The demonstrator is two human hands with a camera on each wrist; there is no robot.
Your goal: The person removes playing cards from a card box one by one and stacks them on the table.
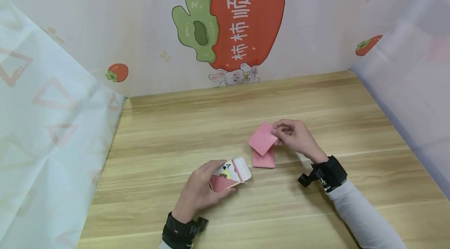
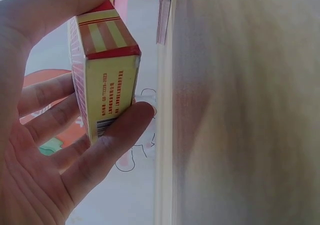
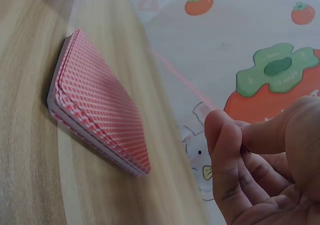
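Note:
My left hand [image 1: 197, 190] grips a red-and-yellow playing-card box [image 1: 222, 183] between thumb and fingers. The white flap [image 1: 243, 167] of the box stands open, and an "A" with a spade shows on its face. Seen from the left wrist, the yellow side of the box [image 2: 111, 85] bears a barcode and red print. My right hand [image 1: 297, 137] pinches a single red-patterned playing card [image 1: 262, 139] by one corner. That card is held above a deck of cards [image 1: 264, 160] and partly hides it. In the right wrist view the deck [image 3: 100, 102] lies flat, slightly uneven along its edges.
The wood-grain table [image 1: 168, 131] carries the deck. A white cloth printed with persimmons [image 1: 117, 72] hangs behind it, and pale sheets [image 1: 45, 135] hang along both sides. Black camera straps [image 1: 332, 172] sit on the wrists.

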